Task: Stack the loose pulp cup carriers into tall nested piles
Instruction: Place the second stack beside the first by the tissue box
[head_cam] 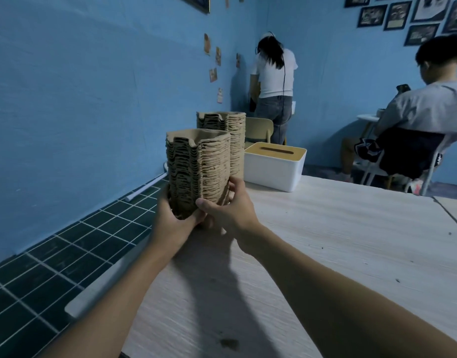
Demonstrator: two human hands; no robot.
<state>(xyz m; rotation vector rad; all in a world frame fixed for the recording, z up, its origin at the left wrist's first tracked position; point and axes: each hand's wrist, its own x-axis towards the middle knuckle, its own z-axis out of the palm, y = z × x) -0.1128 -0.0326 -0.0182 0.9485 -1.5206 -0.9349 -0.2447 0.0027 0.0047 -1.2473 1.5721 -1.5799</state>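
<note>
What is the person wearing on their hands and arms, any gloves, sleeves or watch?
Nothing visible. The left hand and right hand are bare, no gloves or rings showing. The left forearm and right forearm are bare to the frame's edge: no sleeve, watch or wristband in view.

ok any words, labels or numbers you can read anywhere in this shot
No text can be read anywhere.
Framed pictures: too small and blurred to read.
Wall cards: blurred, nothing legible.
Near pile, far pile, tissue box: no print visible.
</note>
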